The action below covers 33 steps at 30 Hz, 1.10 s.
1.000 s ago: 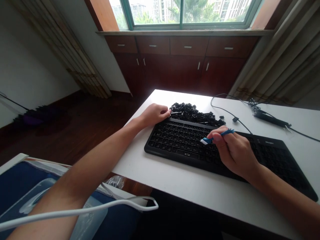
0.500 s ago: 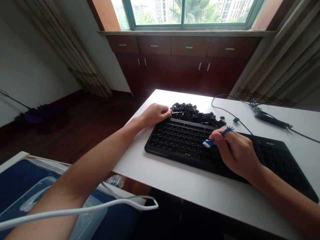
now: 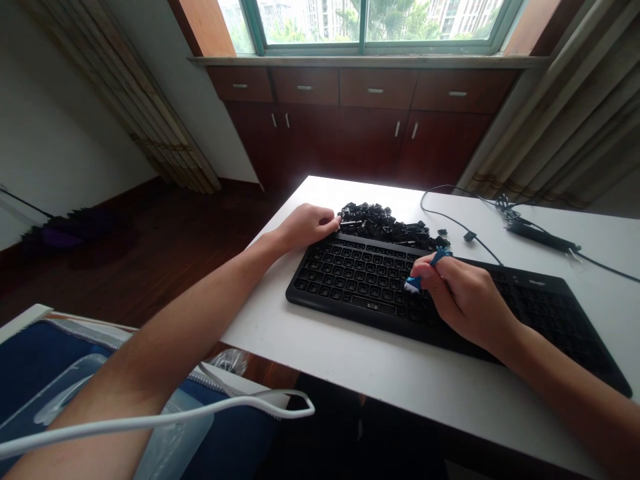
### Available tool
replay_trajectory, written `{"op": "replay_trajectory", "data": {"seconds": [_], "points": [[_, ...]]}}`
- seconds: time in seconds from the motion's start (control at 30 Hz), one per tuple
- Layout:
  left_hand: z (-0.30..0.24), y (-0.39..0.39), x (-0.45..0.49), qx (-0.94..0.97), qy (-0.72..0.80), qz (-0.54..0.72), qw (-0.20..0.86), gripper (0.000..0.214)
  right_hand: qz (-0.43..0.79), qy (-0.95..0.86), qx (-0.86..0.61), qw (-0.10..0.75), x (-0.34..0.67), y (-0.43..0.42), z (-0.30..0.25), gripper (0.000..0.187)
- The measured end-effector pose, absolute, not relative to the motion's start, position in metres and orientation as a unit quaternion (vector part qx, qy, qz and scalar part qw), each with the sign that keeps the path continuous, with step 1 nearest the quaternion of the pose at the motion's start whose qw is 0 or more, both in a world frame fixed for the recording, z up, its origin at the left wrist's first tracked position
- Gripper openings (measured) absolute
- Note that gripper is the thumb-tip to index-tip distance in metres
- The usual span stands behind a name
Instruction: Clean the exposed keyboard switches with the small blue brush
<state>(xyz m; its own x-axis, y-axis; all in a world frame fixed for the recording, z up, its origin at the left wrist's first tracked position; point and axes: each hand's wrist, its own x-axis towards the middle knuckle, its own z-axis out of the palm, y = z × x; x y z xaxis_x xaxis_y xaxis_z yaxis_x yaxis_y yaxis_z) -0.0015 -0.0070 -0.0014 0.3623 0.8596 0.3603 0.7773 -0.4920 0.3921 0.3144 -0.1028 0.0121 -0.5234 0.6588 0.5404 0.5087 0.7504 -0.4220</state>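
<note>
A black keyboard (image 3: 357, 273) with its keycaps off lies across the white table. Curled at its far left corner, my left hand (image 3: 311, 225) is closed against the edge, thumb along the top; its other fingertips are hidden. Over the middle of the keyboard, my right hand (image 3: 467, 293) pinches a small blue toothbrush (image 3: 413, 285). Its white bristles point down onto the empty key sockets. The brush's other end, with blue splayed tips, sticks up above the fingers. A heap of loose black keycaps (image 3: 383, 225) sits just behind the keyboard, beside my left hand.
A black cable (image 3: 450, 220) runs behind the keyboard near two stray keycaps. A black bar-shaped object (image 3: 543, 237) lies at the right rear of the white table (image 3: 280, 340). A white tube-like cord (image 3: 225, 405) crosses the lower left, above a dark blue bag (image 3: 30, 347).
The toothbrush has tilted slightly in my right hand, its bristles still over the middle keys. My left hand stays at the corner. The whole view has shifted a little.
</note>
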Motion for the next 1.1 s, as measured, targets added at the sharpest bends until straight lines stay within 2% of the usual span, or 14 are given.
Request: {"op": "replay_trajectory", "data": {"seconds": [0.2, 0.4, 0.6, 0.73, 0.9, 1.1], "points": [[-0.0008, -0.0074, -0.0014, 0.823, 0.496, 0.265, 0.076, 0.044, 0.082, -0.869, -0.332, 0.357, 0.3139, -0.1028, 0.0106, 0.012], [-0.0009, -0.007, -0.0016, 0.822, 0.498, 0.265, 0.079, 0.044, 0.06, -0.853, -0.301, 0.423, 0.3133, -0.1049, 0.0136, 0.022], [-0.0002, -0.0073, -0.0009, 0.82, 0.498, 0.27, 0.08, 0.044, 0.097, -0.87, -0.327, 0.357, 0.3151, -0.1021, 0.0118, 0.011], [0.0004, -0.0078, -0.001, 0.821, 0.496, 0.269, 0.085, 0.043, 0.097, -0.868, -0.317, 0.369, 0.3142, -0.1022, 0.0114, 0.011], [-0.0001, -0.0073, -0.0007, 0.821, 0.501, 0.264, 0.076, 0.044, 0.064, -0.857, -0.307, 0.409, 0.3131, -0.1037, 0.0116, 0.019], [0.0, -0.0073, -0.0012, 0.822, 0.5, 0.261, 0.081, 0.044, 0.053, -0.859, -0.301, 0.41, 0.3125, -0.1035, 0.0109, 0.03]]}}
